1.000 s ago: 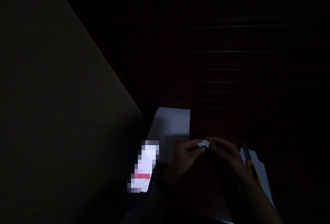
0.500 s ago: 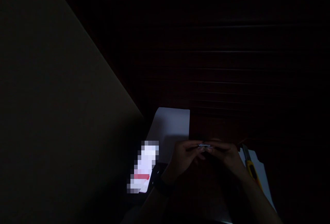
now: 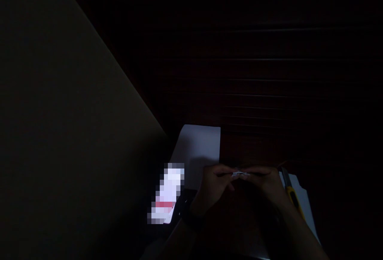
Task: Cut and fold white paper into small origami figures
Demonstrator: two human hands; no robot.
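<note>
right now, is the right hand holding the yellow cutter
No, the yellow cutter lies on a white sheet, while the right hand pinches a small white piece.

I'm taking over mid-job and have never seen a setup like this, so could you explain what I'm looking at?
There's no machine here: these are a person's bare hands, seen by one head-worn camera looking forward and down. The left hand, with a dark band at its wrist, and the right hand meet fingertip to fingertip, pinching a small white piece. It's too dark to tell its exact shape. On the left are a white sheet and a bright, blurred-out patch, perhaps a screen. On the right, a yellow cutter lies on white paper.
</note>
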